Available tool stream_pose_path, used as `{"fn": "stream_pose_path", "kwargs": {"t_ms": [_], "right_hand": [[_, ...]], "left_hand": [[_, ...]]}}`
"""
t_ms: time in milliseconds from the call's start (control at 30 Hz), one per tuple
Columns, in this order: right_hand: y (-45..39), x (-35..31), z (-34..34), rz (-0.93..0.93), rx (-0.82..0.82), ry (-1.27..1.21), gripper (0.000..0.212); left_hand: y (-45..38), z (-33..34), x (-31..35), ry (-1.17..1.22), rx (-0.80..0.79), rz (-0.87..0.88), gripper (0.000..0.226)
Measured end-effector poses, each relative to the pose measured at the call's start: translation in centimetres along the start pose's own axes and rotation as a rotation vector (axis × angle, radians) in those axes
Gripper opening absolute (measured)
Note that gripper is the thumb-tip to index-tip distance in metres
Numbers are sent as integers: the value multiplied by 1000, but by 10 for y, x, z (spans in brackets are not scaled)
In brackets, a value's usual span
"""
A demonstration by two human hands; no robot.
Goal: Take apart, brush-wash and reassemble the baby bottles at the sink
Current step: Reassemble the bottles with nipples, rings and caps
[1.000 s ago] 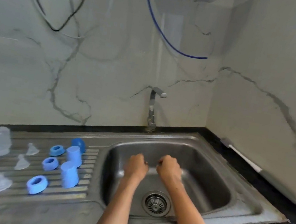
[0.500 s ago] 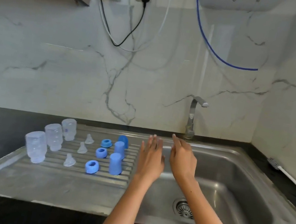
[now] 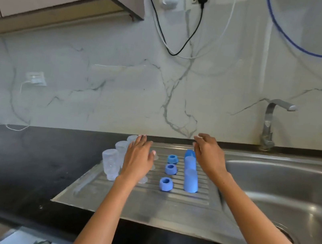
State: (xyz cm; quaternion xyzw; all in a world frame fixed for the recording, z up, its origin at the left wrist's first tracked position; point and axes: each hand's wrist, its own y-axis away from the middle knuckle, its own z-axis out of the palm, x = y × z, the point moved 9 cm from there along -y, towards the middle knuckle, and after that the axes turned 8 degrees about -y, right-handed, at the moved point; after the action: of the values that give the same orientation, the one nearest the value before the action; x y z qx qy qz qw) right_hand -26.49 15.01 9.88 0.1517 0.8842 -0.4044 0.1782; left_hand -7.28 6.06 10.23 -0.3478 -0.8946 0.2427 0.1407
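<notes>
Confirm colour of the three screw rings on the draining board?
Blue: three round plastic screw rings, best seen in the head view.

At the centre of the frame a ribbed drainboard (image 3: 164, 204) of brushed, dully shining metal is seen. On it, clear glossy plastic bottles (image 3: 110, 162) and matt blue plastic rings (image 3: 166, 184) and caps (image 3: 191, 180) are set. The worktop (image 3: 29, 164) at left is glossy black stone; the wall (image 3: 99, 82) is smooth veined marble
</notes>
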Motion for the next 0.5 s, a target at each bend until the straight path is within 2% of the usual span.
{"fn": "stream_pose_path", "kwargs": {"t_ms": [133, 267, 500], "right_hand": [[-25, -16, 42, -69, -131, 43, 30], [-47, -21, 88, -71, -322, 147, 29], [-72, -35, 178, -153, -641, 217, 44]], "left_hand": [[2, 17, -27, 35, 2, -23, 41], [-1, 44, -45, 46, -70, -49, 40], [-23, 73, -49, 71, -96, -36, 41]]}}
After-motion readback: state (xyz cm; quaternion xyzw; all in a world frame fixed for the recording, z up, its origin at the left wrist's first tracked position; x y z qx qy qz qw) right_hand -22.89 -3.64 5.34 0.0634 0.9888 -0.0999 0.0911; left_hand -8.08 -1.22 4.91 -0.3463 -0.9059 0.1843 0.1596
